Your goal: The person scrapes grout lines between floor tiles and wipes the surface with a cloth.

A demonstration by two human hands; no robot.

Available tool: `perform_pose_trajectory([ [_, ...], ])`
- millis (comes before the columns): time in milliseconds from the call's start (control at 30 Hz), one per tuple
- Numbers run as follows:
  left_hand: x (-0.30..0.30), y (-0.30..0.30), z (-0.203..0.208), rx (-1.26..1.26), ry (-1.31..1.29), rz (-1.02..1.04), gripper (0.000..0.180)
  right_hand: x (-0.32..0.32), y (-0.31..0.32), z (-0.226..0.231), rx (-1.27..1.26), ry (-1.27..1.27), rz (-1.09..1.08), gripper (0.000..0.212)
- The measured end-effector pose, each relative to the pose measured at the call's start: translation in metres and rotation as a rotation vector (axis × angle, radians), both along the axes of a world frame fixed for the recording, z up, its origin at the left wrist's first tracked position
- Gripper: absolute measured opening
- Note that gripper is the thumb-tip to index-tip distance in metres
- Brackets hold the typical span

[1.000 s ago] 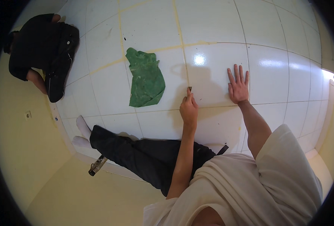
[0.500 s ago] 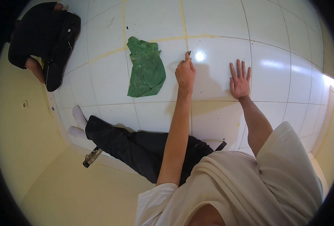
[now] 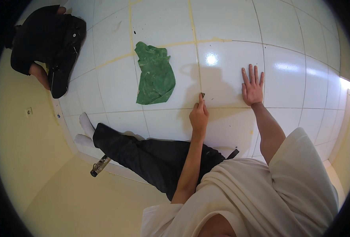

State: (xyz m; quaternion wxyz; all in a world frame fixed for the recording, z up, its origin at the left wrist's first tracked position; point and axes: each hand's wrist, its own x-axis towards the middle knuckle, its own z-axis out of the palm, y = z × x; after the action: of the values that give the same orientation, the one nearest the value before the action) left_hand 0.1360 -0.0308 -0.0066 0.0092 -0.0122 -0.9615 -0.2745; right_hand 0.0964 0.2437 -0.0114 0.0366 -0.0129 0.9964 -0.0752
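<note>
Glossy tiles [image 3: 230, 19]; wrinkled green cloth [image 3: 155, 77]; left hand [image 3: 199, 117]: grip pinched on small dark piece [image 3: 203, 95]; right hand [image 3: 253, 91] splayed flat.

Small dark piece [image 3: 203, 95] at the index fingertip of your left hand [image 3: 199, 119], poking out toward 1 o'clock; finger covers part, exact shape too small to tell. It's right at the yellow joint [image 3: 198, 63]; can't tell if touching. From the piece, your joint runs straight-ish toward 12 o'clock, thin near you, broader and yellower past the crossing. From that crossing, yellow branches go toward 8–9 o'clock and, short, toward 3, then turn thin and grey. White tile [image 3: 238, 55] at your 2 o'clock from the piece: glossy, flat, glare near its 11, shadowed left side, your right hand [image 3: 253, 94] flat on it.
</note>
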Motion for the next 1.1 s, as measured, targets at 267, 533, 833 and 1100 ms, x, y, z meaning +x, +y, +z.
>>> perform_pose_trajectory([
  [267,-0.062,0.019,0.016,0.104,-0.037,0.089,0.031,-0.001,0.001,0.000,-0.037,0.031,-0.009,0.071],
  [533,-0.023,0.009,0.021,0.099,-0.105,0.070,0.031,0.001,0.001,0.000,-0.037,0.022,-0.010,0.072],
  [833,-0.054,0.000,0.024,0.081,-0.116,-0.001,0.032,-0.001,0.000,0.002,-0.039,0.029,-0.010,0.072],
  [1100,-0.025,0.004,0.026,0.376,-0.225,0.159,0.035,0.001,0.001,-0.001,-0.035,0.030,-0.010,0.073],
])
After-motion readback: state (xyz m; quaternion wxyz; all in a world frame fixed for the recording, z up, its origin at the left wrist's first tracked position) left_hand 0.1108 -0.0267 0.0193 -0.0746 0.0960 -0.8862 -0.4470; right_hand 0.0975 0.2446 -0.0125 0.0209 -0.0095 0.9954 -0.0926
